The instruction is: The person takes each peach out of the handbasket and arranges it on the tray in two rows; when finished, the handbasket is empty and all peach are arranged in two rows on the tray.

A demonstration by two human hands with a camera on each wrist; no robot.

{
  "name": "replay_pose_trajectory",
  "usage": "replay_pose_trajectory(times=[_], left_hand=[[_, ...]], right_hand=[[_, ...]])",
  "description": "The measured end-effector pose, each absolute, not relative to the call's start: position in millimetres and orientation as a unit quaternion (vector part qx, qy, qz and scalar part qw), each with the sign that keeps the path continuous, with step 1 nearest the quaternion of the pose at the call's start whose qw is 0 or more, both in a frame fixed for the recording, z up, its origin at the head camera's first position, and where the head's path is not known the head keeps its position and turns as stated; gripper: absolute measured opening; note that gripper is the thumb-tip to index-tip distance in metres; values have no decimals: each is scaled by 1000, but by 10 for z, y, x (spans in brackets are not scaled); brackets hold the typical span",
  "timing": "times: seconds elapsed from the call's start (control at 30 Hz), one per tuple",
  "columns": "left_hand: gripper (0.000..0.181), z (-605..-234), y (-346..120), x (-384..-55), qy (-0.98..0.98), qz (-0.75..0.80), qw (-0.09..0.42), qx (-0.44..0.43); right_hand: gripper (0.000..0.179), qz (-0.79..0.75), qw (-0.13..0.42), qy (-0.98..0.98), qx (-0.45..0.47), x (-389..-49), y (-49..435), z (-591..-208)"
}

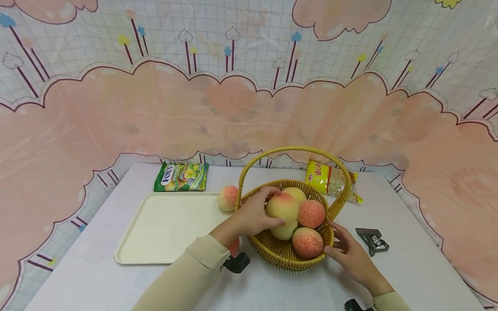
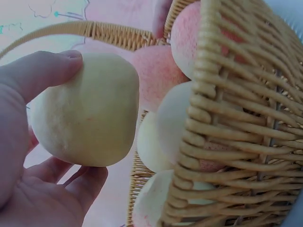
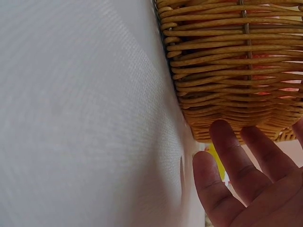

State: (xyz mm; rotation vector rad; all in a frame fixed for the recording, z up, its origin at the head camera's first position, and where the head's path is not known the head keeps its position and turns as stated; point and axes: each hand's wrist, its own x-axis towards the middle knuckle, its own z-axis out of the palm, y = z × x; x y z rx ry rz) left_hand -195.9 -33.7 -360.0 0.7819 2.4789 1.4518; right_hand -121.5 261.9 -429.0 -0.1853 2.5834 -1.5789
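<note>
My left hand (image 1: 252, 216) has its fingers clamped on a pale yellow peach (image 1: 283, 206) with a red blush; my thumb presses one side and my other fingers curl round the opposite one. I hold it over the opening of the wicker basket (image 1: 277, 261), above the other peaches (image 1: 308, 242), two of them speckled red; whether it touches them I cannot tell. My right hand (image 1: 353, 255) is at the basket's right side, its fingers loose and a little apart, tips at the weave, just below the foot of the arched handle (image 1: 292, 148).

To the left on the white table (image 1: 295, 293) lies a cream tray (image 1: 167, 229), with a lone peach (image 1: 227, 198) at its far right corner. A green packet (image 1: 180, 177) lies behind the tray, a yellow packet (image 1: 319, 177) behind the basket, and a small dark packet (image 1: 372, 241) to the right of my right hand.
</note>
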Motion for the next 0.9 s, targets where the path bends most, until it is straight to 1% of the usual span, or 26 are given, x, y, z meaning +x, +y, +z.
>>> replay_pose_trajectory(times=[0.43,0.7,0.9], left_hand=[[66,-3460,-609,-1684,815,498,84,285],[70,-3408,-877,-1565,820,485,68,296],[70,-3432,-1066,-1510,819,503,74,266]], right_hand=[[70,-524,63,848,-51,-1218,2612,-4284],[69,-518,59,852,-53,-1212,2604,-4280],[69,-519,54,852,-54,-1226,2610,-4295]])
